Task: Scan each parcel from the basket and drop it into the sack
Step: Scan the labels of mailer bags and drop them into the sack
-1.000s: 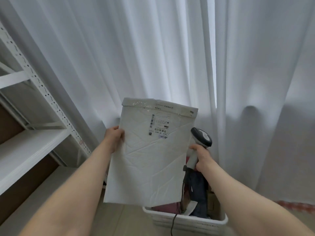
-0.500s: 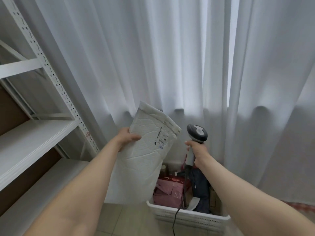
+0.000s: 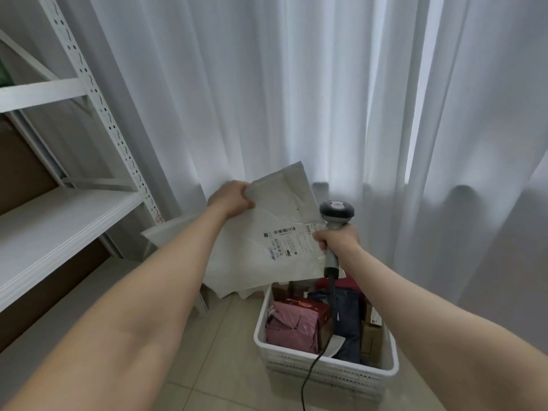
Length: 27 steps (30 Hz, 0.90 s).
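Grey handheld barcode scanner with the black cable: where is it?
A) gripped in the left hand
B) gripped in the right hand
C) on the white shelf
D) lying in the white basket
B: the right hand grips the grey handheld barcode scanner; the left hand holds the white padded mailer.

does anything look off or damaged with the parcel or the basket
Nothing is spilled or broken. The white mailer, gripped at a corner by the left hand, is creased and tilted, its label askew. In the basket the parcels lie jumbled, and the pink bag is crumpled.
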Available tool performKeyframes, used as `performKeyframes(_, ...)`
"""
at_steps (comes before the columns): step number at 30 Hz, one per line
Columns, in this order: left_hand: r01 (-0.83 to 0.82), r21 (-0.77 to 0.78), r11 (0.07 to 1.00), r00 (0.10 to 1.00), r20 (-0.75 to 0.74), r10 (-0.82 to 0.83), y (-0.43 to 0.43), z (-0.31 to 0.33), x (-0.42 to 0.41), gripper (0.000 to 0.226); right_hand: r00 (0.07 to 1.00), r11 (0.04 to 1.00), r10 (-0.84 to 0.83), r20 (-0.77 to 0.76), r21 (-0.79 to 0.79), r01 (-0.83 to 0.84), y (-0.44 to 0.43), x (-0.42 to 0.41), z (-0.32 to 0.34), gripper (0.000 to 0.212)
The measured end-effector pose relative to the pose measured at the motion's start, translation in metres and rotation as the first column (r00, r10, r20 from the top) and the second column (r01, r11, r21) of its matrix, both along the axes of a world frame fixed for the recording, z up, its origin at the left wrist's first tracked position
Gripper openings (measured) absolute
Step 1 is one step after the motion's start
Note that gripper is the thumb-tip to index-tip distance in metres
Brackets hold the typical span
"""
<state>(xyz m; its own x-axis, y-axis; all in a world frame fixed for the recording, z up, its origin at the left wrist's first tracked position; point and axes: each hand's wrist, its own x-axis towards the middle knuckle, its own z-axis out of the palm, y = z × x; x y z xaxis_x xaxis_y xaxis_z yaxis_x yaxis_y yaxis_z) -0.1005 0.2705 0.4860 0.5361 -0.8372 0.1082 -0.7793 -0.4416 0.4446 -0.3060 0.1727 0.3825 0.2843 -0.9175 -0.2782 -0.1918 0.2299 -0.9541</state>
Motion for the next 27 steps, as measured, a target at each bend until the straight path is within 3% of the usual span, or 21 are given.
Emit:
performKeyframes(3, -0.105, -0.105, 0.989, 0.989, 0.091, 0.115, -0.003, -0.001, -0.002, 0.031, 0.995, 0.995, -0.094, 0.043, 0.024, 0.093, 0.002, 0.007, 0.001, 0.019)
performKeyframes(6, -0.225, -0.252, 0.941, 0.942, 0.191, 0.276, 0.005, -0.009, 0.006, 0.071, 0.975, 0.982, -0.17, 0.146, 0.104, 0.155, -0.001, 0.006, 0.005, 0.019)
performKeyframes(8, -0.445, -0.28, 0.85, 0.894, -0.094, 0.437, 0.017, -0.022, 0.012, 0.097, 0.943, 0.961, -0.229, 0.242, 0.21, 0.18, -0.001, 0.003, 0.009, 0.018)
performKeyframes(10, -0.651, -0.123, 0.749, 0.693, -0.5, 0.52, 0.028, -0.044, 0.014, 0.111, 0.902, 0.935, -0.288, 0.322, 0.299, 0.192, -0.001, 0.001, 0.014, 0.019)
performKeyframes(11, -0.692, -0.023, 0.722, 0.57, -0.63, 0.527, 0.032, -0.057, 0.01, 0.115, 0.886, 0.926, -0.308, 0.347, 0.324, 0.195, -0.001, 0.001, 0.015, 0.019)
performKeyframes(12, -0.7, 0.043, 0.713, 0.478, -0.714, 0.512, 0.036, -0.07, 0.004, 0.117, 0.876, 0.921, -0.318, 0.363, 0.337, 0.194, 0.0, 0.002, 0.015, 0.019)
performKeyframes(14, -0.692, 0.091, 0.716, 0.378, -0.799, 0.467, 0.039, -0.093, -0.01, 0.12, 0.873, 0.922, -0.314, 0.373, 0.338, 0.188, 0.002, 0.002, 0.015, 0.019)
performKeyframes(16, -0.673, 0.077, 0.736, 0.406, -0.793, 0.454, 0.036, -0.107, -0.018, 0.123, 0.877, 0.931, -0.295, 0.38, 0.321, 0.174, 0.003, 0.001, 0.015, 0.019)
performKeyframes(18, -0.619, 0.0, 0.785, 0.531, -0.736, 0.419, 0.03, -0.104, -0.017, 0.125, 0.881, 0.942, -0.266, 0.392, 0.3, 0.151, 0.002, -0.001, 0.015, 0.02)
performKeyframes(20, -0.6, -0.073, 0.796, 0.596, -0.705, 0.384, 0.025, -0.092, -0.009, 0.126, 0.88, 0.948, -0.235, 0.412, 0.295, 0.115, 0.001, -0.005, 0.014, 0.019)
performKeyframes(27, -0.717, -0.152, 0.681, 0.568, -0.694, 0.443, 0.042, -0.076, 0.03, 0.126, 0.871, 0.953, -0.14, 0.47, 0.303, -0.011, -0.006, -0.028, 0.013, 0.012)
